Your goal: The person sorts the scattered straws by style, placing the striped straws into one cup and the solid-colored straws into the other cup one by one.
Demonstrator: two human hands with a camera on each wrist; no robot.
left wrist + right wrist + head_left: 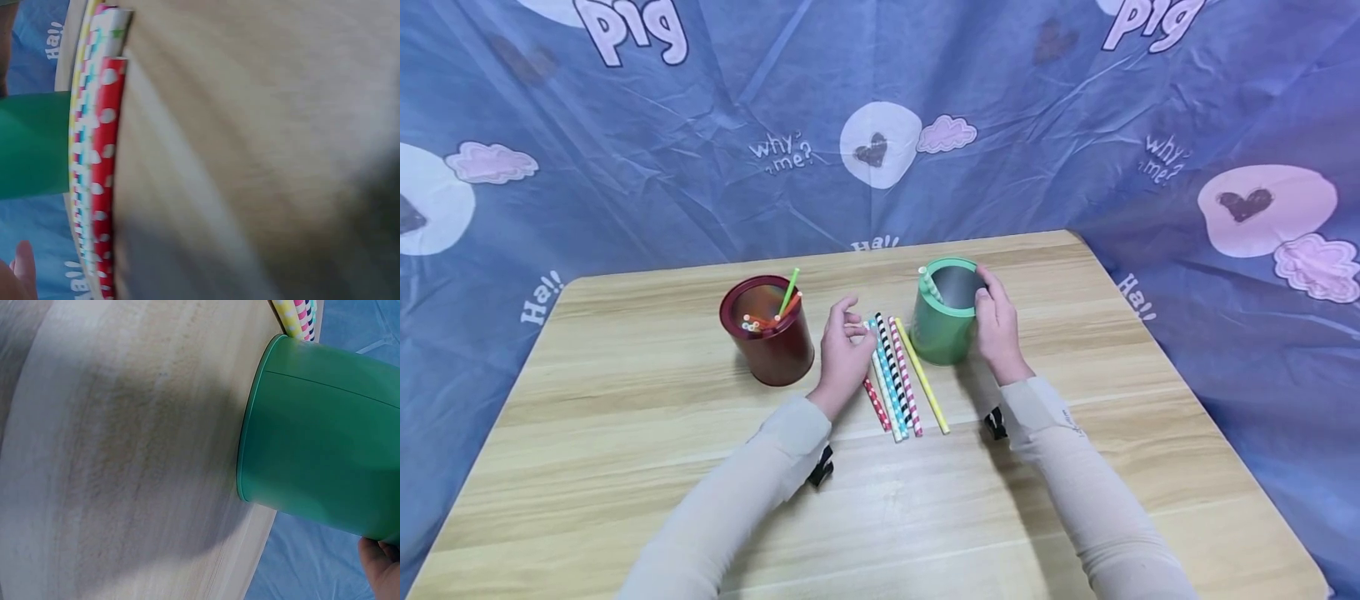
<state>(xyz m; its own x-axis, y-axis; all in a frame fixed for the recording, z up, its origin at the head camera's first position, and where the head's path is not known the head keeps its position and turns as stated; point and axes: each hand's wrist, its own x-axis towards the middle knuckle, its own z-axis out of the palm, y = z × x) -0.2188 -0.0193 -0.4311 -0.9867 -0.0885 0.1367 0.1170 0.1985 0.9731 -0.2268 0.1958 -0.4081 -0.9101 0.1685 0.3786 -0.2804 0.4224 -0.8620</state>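
Observation:
My right hand (1000,333) grips the right side of a green can (942,333), fingers at its rim; the can stands upright with a pale green-and-white paper straw (931,286) leaning inside. In the right wrist view, fingertips (375,559) show against the can's side. My left hand (846,358), fingers loosely bent, hovers by the far ends of a row of paper straws with nothing visibly held. The row includes a red dotted straw (107,134), a black-striped straw (892,367), a pink-striped straw (906,379) and a yellow straw (923,377). The hand hides part of the red one.
A dark red can (778,358) stands left of my left hand, holding a bright green straw (789,292), an orange straw (792,305) and several others. The wooden table (587,433) ends at a blue printed cloth (715,183) behind.

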